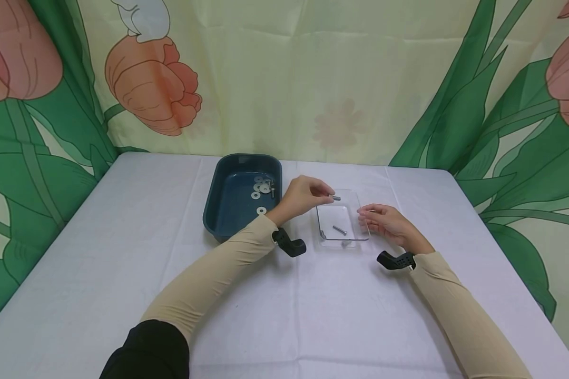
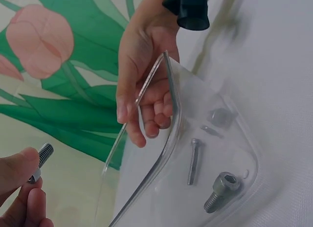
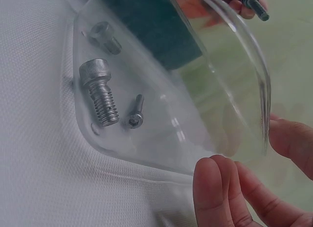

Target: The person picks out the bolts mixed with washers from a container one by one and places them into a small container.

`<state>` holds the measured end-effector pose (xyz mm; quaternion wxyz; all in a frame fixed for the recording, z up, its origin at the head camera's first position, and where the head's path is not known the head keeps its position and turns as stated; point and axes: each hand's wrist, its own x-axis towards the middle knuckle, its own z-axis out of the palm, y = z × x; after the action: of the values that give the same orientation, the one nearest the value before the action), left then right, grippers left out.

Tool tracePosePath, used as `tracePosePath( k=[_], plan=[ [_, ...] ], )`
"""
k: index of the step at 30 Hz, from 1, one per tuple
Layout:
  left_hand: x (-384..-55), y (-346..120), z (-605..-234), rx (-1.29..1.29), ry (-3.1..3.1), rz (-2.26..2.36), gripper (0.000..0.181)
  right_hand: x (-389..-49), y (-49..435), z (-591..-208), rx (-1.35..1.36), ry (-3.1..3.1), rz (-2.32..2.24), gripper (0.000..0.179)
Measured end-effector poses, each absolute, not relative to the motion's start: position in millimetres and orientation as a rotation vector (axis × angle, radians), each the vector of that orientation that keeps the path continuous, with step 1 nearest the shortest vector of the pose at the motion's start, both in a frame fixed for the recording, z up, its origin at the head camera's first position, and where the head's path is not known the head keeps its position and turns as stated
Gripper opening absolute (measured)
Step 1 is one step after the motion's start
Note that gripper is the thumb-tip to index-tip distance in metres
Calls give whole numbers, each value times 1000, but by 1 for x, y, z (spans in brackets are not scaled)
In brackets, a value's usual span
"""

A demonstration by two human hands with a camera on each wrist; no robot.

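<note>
One flowered cloth (image 1: 275,79) hangs beyond the counter (image 1: 237,316), which is covered in white. At the counter's eleven o'clock, one blue tray (image 1: 229,205) holds at least five washers (image 1: 255,195) towards its own two o'clock, beside metal bolts (image 1: 272,190) too bunched to count. Next, the left hand (image 1: 308,193) pinches one threaded bolt (image 2: 46,154) near the twelve o'clock rim of one clear box (image 1: 332,240), at the counter's two o'clock. Inside lie at least one large bolt (image 3: 101,97) and one small bolt (image 3: 136,113); reflections confuse the count. At the box's three o'clock, the right hand (image 1: 384,222) holds its side, fingers loosely curled.
</note>
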<state>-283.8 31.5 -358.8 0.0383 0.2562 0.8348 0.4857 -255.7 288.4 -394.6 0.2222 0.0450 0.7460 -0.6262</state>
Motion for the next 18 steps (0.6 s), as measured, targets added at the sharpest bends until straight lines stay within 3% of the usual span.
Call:
tracePosePath(
  k=[18],
  plan=[
    [-284,41,-368,748,2543,1374,22,-255,288,-393,124,2033,-1755,20]
  ],
)
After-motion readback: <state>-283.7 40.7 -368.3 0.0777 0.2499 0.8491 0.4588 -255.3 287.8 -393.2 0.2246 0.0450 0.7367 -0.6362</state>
